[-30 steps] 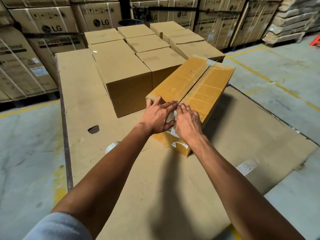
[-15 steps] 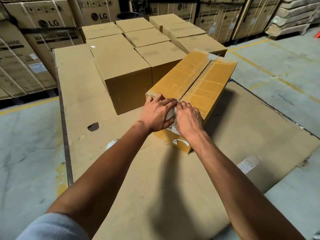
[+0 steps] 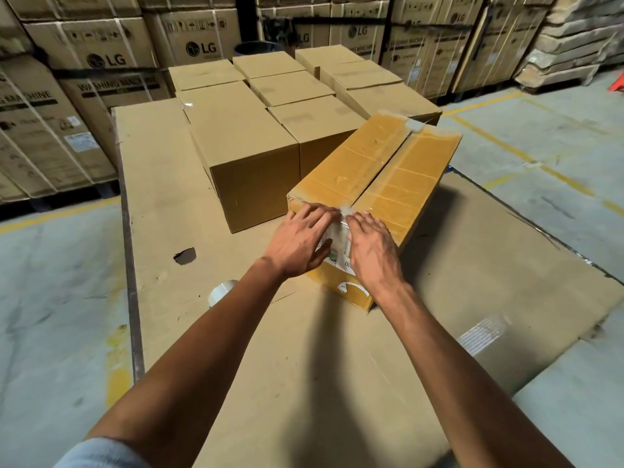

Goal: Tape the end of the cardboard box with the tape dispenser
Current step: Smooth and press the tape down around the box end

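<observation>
A long yellow-brown cardboard box (image 3: pixel 378 170) lies on a flat cardboard sheet (image 3: pixel 263 332), its near end towards me. Clear tape runs along its top seam and over the near end. My left hand (image 3: pixel 300 241) and my right hand (image 3: pixel 371 251) lie flat on that near end, side by side, fingers spread and pressing on the tape at the top edge. Neither hand holds anything. A roll of clear tape (image 3: pixel 221 292) rests on the sheet to the left of my left forearm, partly hidden by it.
Several plain closed boxes (image 3: pixel 250 157) stand packed together just behind and left of the yellow box. Large LG washing machine cartons (image 3: pixel 101 55) line the back. A dark hole (image 3: pixel 185 256) marks the sheet. Concrete floor (image 3: pixel 50 298) with yellow lines lies on both sides.
Both hands have slid a little down from the box's top edge onto its near end face. The box has not moved.
</observation>
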A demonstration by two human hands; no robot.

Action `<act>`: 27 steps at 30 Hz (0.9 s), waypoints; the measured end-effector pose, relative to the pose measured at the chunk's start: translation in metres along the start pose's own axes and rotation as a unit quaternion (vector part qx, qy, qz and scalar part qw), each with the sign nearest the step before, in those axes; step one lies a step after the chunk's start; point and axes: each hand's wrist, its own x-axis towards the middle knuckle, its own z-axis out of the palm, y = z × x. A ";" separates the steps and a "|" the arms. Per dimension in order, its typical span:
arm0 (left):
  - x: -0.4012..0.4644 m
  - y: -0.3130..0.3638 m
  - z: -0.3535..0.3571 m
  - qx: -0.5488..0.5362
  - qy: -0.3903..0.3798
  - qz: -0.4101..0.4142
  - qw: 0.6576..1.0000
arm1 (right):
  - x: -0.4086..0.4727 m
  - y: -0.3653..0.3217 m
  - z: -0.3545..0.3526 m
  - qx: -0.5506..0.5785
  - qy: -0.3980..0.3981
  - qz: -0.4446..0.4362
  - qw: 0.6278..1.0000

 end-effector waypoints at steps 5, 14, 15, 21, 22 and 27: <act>0.014 0.005 -0.006 0.062 -0.017 -0.003 0.998 | 0.013 -0.008 -0.006 -0.018 -0.045 0.026 0.999; 0.017 0.018 -0.022 0.054 -0.049 -0.034 0.997 | 0.009 -0.008 -0.006 0.005 -0.028 0.025 0.999; 0.013 0.019 -0.020 0.038 -0.037 -0.031 0.998 | 0.005 -0.004 -0.004 0.014 -0.002 0.011 1.000; 0.001 0.020 -0.009 0.027 -0.016 -0.038 0.999 | -0.005 -0.004 0.001 -0.001 0.035 0.009 0.999; 0.001 0.020 -0.008 0.032 -0.016 -0.039 0.999 | -0.004 -0.006 0.000 -0.004 0.023 0.013 1.000; 0.012 0.018 -0.014 0.082 -0.032 -0.037 0.995 | 0.012 -0.016 -0.008 -0.058 -0.057 0.038 0.996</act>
